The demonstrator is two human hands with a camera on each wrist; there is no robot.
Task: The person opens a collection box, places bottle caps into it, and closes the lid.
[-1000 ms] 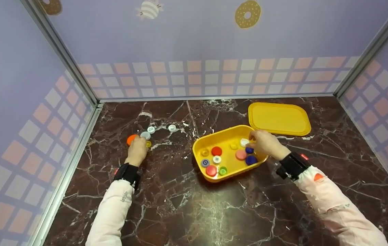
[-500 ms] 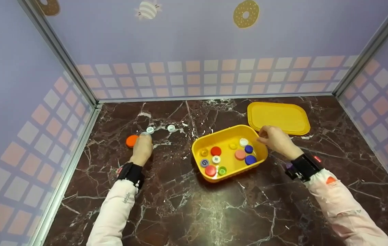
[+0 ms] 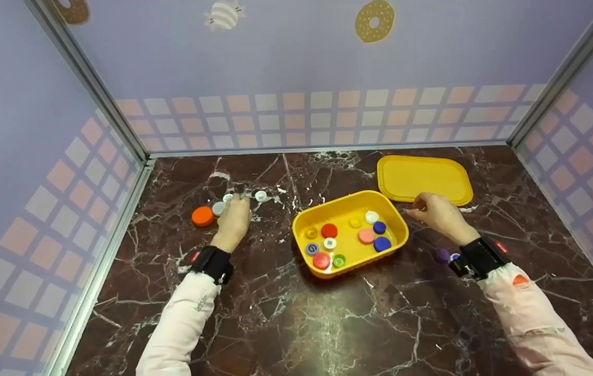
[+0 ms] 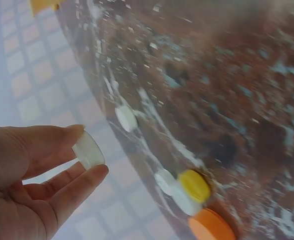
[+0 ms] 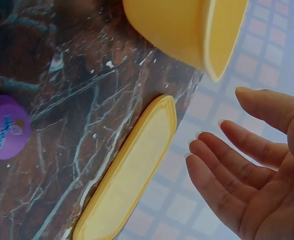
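Observation:
My left hand [image 3: 235,219] pinches a white bottle cap [image 4: 89,151] between thumb and fingertips, raised above the table in the left wrist view. Beneath and left of it lie an orange cap [image 3: 202,216], a pale grey cap [image 3: 218,209], a yellow cap [image 4: 194,185] and two small white caps, one of them this white cap [image 3: 260,196]. My right hand [image 3: 440,215] holds nothing; its fingers are loosely bent and spread, just right of the yellow box [image 3: 348,246]. Inside that box are several caps, among them a red cap [image 3: 329,230] and a blue cap [image 3: 382,244].
A yellow lid [image 3: 424,180] lies flat behind the box, at the right. A purple cap [image 3: 441,255] and a blue-and-white cap [image 3: 454,257] lie beside the right wrist. Patterned panels [image 3: 296,68] wall off the marble table at back and sides.
My left hand has lifted off the cap cluster and shifted right, carrying the white cap. My right hand has drawn out of the box to the right, uncovering the white and blue caps there.

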